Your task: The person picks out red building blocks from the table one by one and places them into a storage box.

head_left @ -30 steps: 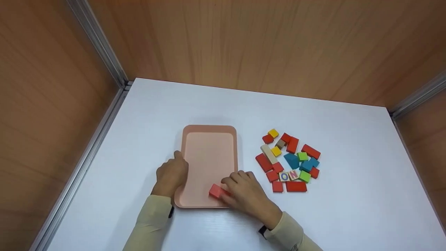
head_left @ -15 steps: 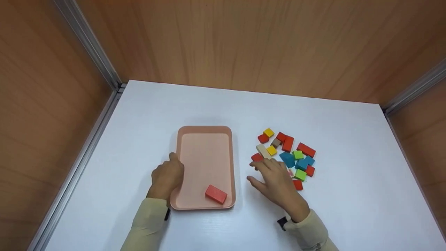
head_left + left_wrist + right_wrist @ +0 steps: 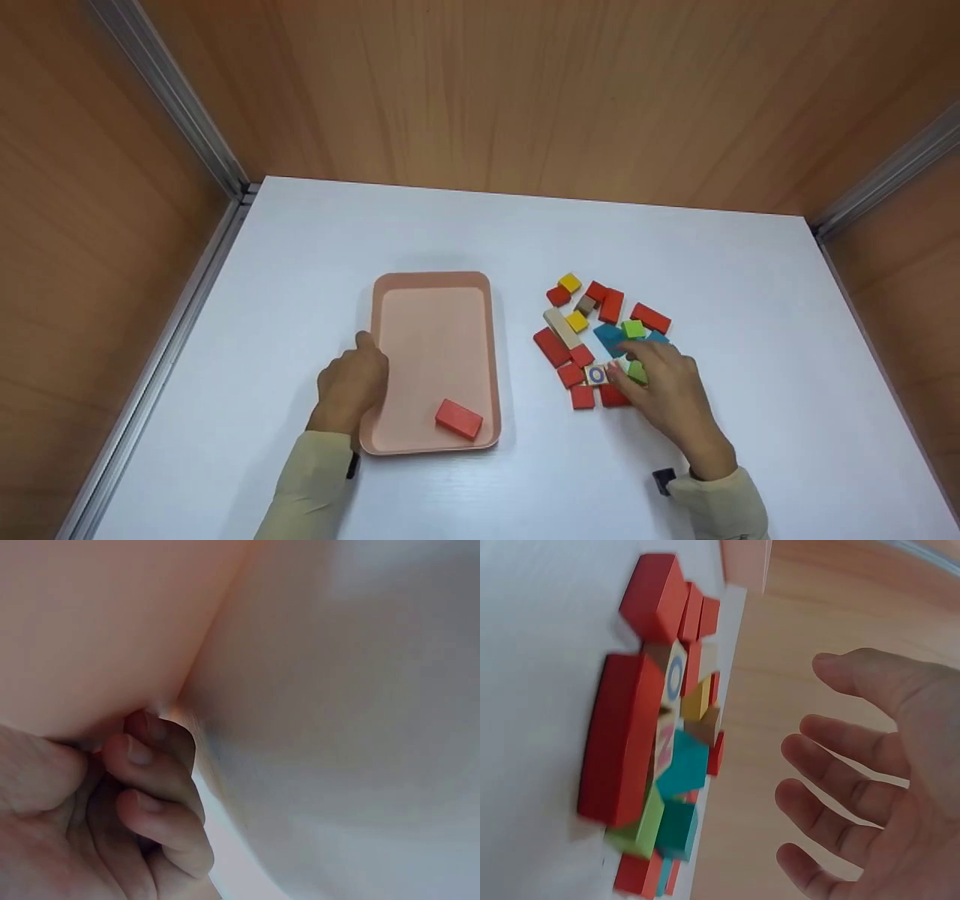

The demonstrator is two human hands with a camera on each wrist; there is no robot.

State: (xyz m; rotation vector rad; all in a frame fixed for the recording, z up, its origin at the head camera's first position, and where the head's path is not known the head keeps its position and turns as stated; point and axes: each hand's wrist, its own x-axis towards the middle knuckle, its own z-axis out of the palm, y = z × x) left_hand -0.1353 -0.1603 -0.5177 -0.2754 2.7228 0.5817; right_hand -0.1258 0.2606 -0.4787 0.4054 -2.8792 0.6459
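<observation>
My left hand (image 3: pixel 351 386) grips the left rim of a pink tray (image 3: pixel 435 337). In the left wrist view, curled fingers (image 3: pixel 161 821) bend against the tray's edge. One red rectangular block (image 3: pixel 459 418) lies in the tray's near right part. My right hand (image 3: pixel 671 390) hovers over the near right side of a block pile, its fingers spread and nothing between them. Below it are a wooden cube marked O (image 3: pixel 596 374), a green block (image 3: pixel 637 373) and a long red block (image 3: pixel 622 739). The hand partly hides these and a blue block (image 3: pixel 609 339).
More blocks lie loosely grouped right of the tray: a beige bar (image 3: pixel 562 328), a yellow cube (image 3: pixel 570 283), a brown block (image 3: pixel 586 304) and several red ones. Wood-grain panels (image 3: pixel 480 97) enclose the white table (image 3: pixel 315 240) at the back and sides.
My right hand has let go of the red block in the tray and moved right, over the pile. The left hand keeps its grip on the tray. The head view has shifted slightly.
</observation>
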